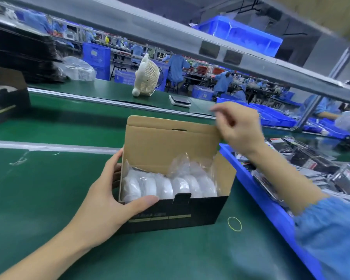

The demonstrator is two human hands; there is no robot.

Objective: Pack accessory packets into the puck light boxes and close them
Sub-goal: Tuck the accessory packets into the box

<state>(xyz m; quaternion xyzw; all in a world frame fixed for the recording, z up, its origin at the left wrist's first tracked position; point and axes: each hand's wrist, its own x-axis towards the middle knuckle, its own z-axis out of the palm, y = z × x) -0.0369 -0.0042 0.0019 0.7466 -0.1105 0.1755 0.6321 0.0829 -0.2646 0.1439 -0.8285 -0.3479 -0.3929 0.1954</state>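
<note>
Fingers of the left hand (111, 201) grip the open box (174, 213); right hand (237, 126) pinches its raised lid (170, 138).

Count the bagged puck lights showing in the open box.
6, though the plastic blurs their edges and more may lie beneath. They stand on edge in a row inside the box, from the left end by the left hand to the right end.
</note>
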